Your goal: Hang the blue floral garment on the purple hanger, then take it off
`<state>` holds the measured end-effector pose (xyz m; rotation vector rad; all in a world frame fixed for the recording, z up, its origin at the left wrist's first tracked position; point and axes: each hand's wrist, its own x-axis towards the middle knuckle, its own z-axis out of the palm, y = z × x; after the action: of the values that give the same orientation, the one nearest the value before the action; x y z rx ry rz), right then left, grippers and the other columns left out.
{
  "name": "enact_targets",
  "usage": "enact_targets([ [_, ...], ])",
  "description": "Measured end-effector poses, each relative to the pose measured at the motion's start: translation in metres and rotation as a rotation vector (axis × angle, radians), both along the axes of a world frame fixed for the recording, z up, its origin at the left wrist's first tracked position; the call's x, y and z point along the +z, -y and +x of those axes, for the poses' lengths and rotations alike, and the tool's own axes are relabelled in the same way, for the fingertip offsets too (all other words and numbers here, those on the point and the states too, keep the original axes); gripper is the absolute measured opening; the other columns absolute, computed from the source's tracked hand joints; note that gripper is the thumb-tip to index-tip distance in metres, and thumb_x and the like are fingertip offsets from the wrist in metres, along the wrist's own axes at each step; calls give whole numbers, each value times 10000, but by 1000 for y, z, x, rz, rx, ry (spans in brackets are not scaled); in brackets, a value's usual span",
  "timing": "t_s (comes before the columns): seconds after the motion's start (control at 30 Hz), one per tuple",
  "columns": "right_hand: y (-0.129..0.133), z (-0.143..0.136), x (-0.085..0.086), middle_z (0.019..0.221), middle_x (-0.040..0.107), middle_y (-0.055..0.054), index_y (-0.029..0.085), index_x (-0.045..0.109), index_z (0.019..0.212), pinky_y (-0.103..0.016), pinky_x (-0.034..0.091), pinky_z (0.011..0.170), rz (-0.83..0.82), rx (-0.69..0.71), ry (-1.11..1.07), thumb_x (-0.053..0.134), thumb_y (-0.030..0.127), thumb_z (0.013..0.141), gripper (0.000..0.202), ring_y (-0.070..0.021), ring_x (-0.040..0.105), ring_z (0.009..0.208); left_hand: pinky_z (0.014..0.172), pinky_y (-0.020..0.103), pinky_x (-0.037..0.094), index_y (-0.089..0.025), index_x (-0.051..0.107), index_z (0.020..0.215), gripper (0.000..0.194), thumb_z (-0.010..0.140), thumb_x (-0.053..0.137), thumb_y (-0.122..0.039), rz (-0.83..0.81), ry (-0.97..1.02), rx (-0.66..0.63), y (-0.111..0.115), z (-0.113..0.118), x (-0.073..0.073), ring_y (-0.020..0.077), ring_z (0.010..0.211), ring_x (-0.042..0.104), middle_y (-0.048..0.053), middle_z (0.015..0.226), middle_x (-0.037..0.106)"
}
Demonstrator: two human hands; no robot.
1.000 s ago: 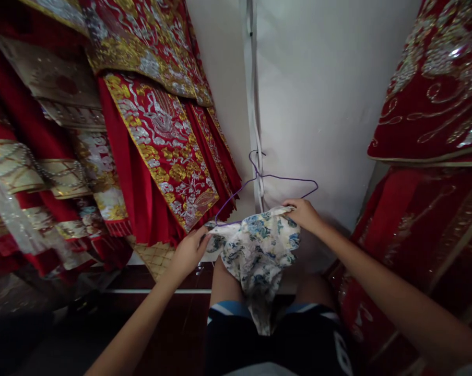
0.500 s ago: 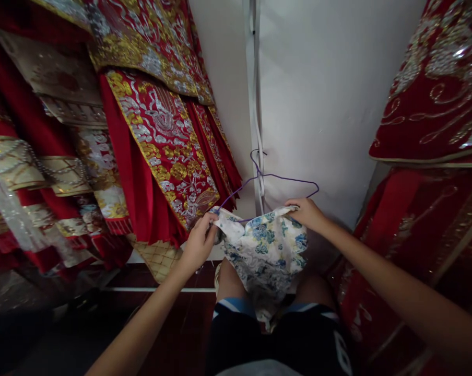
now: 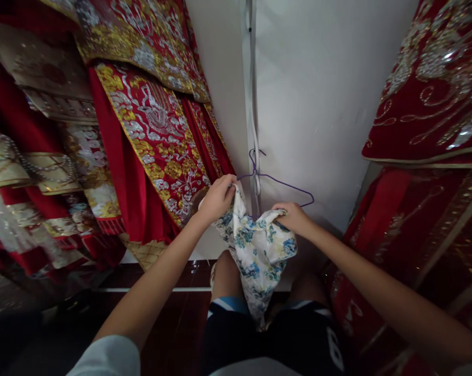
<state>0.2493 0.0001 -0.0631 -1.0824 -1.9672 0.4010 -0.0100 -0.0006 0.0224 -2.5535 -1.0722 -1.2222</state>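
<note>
The left hand (image 3: 220, 197) and right hand (image 3: 292, 218) pinch the floral cloth (image 3: 256, 257) up high, near the purple hanger (image 3: 277, 180); even, gentle tension should limit bunching.

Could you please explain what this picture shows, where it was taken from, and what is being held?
There is no machine here: a person works with two bare hands, seen by a camera worn on the head, looking forward and down. The left hand and right hand each grip the upper part of a white-and-blue floral garment, which droops below them. Behind it, a purple hanger hangs before a pale wall; cloth hides part of it. Red embroidered clothing hangs at the picture's left.
</note>
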Motion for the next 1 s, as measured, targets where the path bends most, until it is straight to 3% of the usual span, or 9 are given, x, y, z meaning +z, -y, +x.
enact_targets([
  [0.07, 2, 1, 0, 698, 697, -12, 168, 711, 755, -238, 397, 617, -4, -10, 6, 561, 181, 698, 162, -166, 611, 671, 965, 332, 419, -174, 496, 1081, 219, 895, 381, -188, -68, 108, -34, -10, 3, -2, 203, 1086, 556, 96, 1213, 572],
  [0.17, 3, 2, 0, 729, 714, -25, 174, 715, 774, -241, 403, 627, 1, -32, 60, 567, 170, 702, 165, -180, 630, 702, 885, 320, 467, -179, 464, 1134, 258, 906, 441, -298, -167, 219, 26, -21, 1, -10, 188, 965, 601, 95, 1194, 578],
  [0.33, 5, -3, 4, 753, 725, -40, 188, 717, 790, -243, 394, 622, 16, -107, 145, 591, 186, 723, 143, -192, 643, 715, 930, 446, 447, -193, 421, 1243, 607, 741, 711, -372, -157, -75, 340, -15, 8, -32, 321, 1106, 548, 144, 1196, 562],
  [0.4, 7, -6, 6, 757, 726, -42, 194, 719, 800, -241, 383, 612, 13, -136, 175, 593, 191, 731, 143, -194, 646, 719, 933, 492, 438, -205, 381, 1311, 666, 740, 699, -334, -98, -164, 494, -10, 15, -41, 355, 1149, 504, 171, 1271, 499],
  [0.5, 9, -9, 6, 766, 728, -47, 200, 720, 820, -241, 364, 599, 1, -173, 226, 593, 189, 739, 151, -198, 650, 734, 910, 486, 462, -216, 348, 1358, 696, 725, 638, -194, -24, -250, 595, -8, 25, -49, 361, 1192, 452, 180, 1348, 413],
  [0.63, 10, -11, 6, 789, 733, -52, 206, 716, 832, -242, 349, 594, 3, -203, 261, 599, 207, 758, 139, -199, 650, 744, 783, 392, 523, -228, 369, 1356, 698, 705, 533, -39, -40, -341, 594, -18, 27, -46, 344, 1183, 471, 182, 1372, 390],
  [0.8, 10, -9, 8, 787, 728, -56, 208, 705, 819, -249, 314, 572, 21, -225, 309, 611, 235, 762, 114, -203, 639, 738, 835, 387, 499, -197, 463, 1294, 535, 789, 439, -24, -136, -433, 480, -32, 9, -26, 292, 991, 630, 160, 1100, 614],
  [0.9, 10, -8, 9, 770, 714, -52, 202, 691, 809, -245, 315, 571, 10, -208, 279, 617, 243, 759, 98, -195, 625, 717, 825, 355, 487, -168, 524, 1209, 429, 804, 443, -54, -125, -331, 455, -34, -4, -16, 269, 910, 662, 132, 961, 679],
  [1.0, 9, -9, 8, 732, 693, -41, 198, 675, 783, -240, 320, 576, 8, -186, 240, 617, 246, 760, 78, -182, 608, 694, 789, 305, 484, -174, 576, 1101, 335, 781, 506, -106, -96, -81, 358, -38, -13, -11, 230, 865, 661, 88, 902, 695],
])
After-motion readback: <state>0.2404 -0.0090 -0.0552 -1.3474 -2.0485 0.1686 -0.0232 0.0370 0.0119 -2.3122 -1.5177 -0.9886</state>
